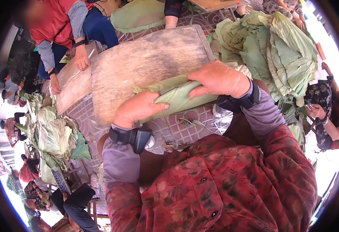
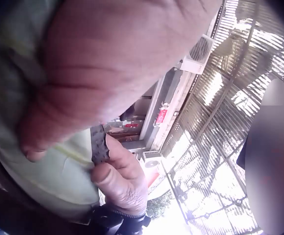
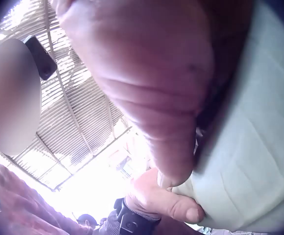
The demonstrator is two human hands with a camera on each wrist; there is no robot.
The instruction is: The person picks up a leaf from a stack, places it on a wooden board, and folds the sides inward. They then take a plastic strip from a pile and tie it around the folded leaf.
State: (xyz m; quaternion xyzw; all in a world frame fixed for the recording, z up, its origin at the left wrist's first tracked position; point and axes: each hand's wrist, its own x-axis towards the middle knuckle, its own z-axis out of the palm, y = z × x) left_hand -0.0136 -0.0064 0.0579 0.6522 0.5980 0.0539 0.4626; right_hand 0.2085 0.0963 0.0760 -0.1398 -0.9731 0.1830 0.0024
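Both hands hold a large pale-green leaf (image 1: 185, 98), folded lengthwise into a long bundle, over the near edge of a worn wooden board (image 1: 138, 58). My left hand (image 1: 136, 108) grips its left end, thumb along the near side. Toward the other end my right hand (image 1: 219, 79) grips it, with the thumb pointing at the left hand. A narrow grey edge shows at the fold between the hands; in the left wrist view it appears as a grey, dotted strip (image 2: 99, 143) beside the right hand. The leaf hides most of the fingers in both wrist views.
A tall stack of large green leaves (image 1: 277, 54) stands right of the board, with another leaf pile (image 1: 55, 135) at left. Across the board, a person's hand (image 1: 82, 60) works at a smaller board (image 1: 73, 83). Paved ground (image 1: 177, 125) shows below, with scraps on it.
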